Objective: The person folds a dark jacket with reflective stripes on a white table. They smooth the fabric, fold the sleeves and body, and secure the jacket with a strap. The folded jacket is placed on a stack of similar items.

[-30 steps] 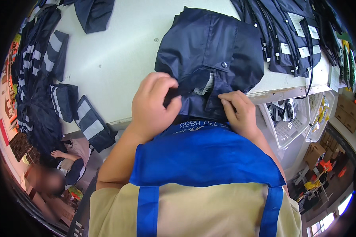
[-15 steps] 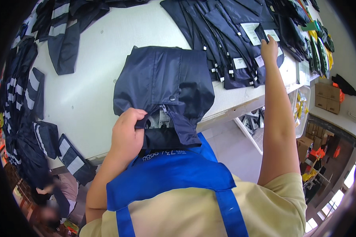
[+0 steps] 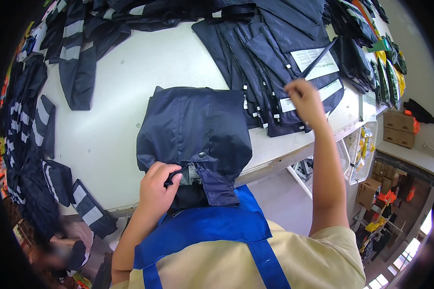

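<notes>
A folded dark navy jacket (image 3: 194, 120) with a snap button and a mesh lining lies at the table's front edge, its open end toward my body. My left hand (image 3: 158, 185) is closed on the edge of that opening, thumb and fingers pinching the cloth. To the right, my right hand (image 3: 306, 101), slightly blurred, is closed on a thin dark strip (image 3: 319, 59) that slants up and away from the fingers. It hovers over a fanned stack of dark zippered pouches (image 3: 255, 65) with small white tags. White printed sheets (image 3: 316, 62) lie on the stack.
Dark garments with grey bands (image 3: 74, 53) cover the table's far left and back. A folded banded piece (image 3: 89, 207) lies at the left edge. Packed goods (image 3: 383, 77) stand at the far right, with a white basket (image 3: 354, 164) below. Another person (image 3: 77, 245) is at lower left.
My right hand has drawn back toward me and left, carrying the thin dark strip. The left hand keeps its pinch on the jacket. The whole view has shifted a little.
</notes>
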A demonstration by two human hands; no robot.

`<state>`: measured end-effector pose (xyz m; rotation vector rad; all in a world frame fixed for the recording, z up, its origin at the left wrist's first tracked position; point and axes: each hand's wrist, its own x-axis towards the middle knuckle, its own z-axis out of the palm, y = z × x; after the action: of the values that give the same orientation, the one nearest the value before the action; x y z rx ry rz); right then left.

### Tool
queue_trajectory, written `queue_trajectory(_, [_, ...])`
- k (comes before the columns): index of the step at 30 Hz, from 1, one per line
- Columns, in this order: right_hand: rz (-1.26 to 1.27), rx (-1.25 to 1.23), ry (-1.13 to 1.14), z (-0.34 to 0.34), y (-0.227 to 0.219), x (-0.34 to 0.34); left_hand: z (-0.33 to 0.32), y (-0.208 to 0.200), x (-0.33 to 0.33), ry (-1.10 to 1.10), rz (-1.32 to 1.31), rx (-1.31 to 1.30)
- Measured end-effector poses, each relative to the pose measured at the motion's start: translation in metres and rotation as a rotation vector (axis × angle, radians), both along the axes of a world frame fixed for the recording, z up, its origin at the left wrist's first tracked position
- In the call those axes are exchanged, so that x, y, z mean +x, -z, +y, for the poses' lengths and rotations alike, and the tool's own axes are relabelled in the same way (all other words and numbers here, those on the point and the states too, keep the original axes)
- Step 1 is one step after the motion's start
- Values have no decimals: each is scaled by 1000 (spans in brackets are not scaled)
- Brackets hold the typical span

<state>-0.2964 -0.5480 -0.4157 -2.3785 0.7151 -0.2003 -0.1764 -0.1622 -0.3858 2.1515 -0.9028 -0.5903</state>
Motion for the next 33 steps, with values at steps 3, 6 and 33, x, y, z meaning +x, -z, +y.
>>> queue_trajectory(3, [185, 259, -200, 39, -2, -28, -1, 2, 0, -5, -2, -2])
queue_trajectory(6, [319, 536, -546, 57, -5, -32, 1, 4, -1, 5, -14, -3])
queue_trajectory(33, [-633, 412, 463, -112, -56, -19, -1, 14, -6, -55, -32, 46])
